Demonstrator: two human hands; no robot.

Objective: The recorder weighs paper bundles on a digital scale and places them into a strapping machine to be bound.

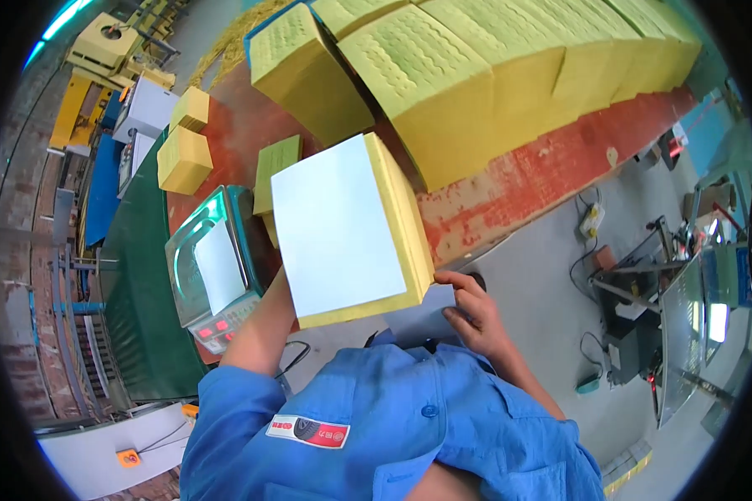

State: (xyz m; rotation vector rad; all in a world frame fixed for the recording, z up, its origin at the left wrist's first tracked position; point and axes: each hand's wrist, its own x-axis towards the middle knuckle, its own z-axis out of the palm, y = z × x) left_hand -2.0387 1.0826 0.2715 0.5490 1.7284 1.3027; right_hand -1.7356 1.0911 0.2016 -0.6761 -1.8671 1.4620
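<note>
A thick stack of yellow paper (415,238) is tilted in front of my chest, with a white sheet (338,225) lying over its top face. My left forearm (259,338) reaches up behind the stack's left edge, where the stack hides the hand and its fingers. At the lower right corner, my right hand (476,316) pinches the edge of another white sheet (430,317), which hangs partly under the stack. Its index finger touches the stack's corner.
A digital scale (213,259) with a loose white paper (220,267) on it stands at left. Large yellow paper stacks with wavy cuts (443,100) line the worn red table (510,200). Smaller yellow blocks (184,160) sit beyond the scale. Metal equipment (643,326) stands on the floor at right.
</note>
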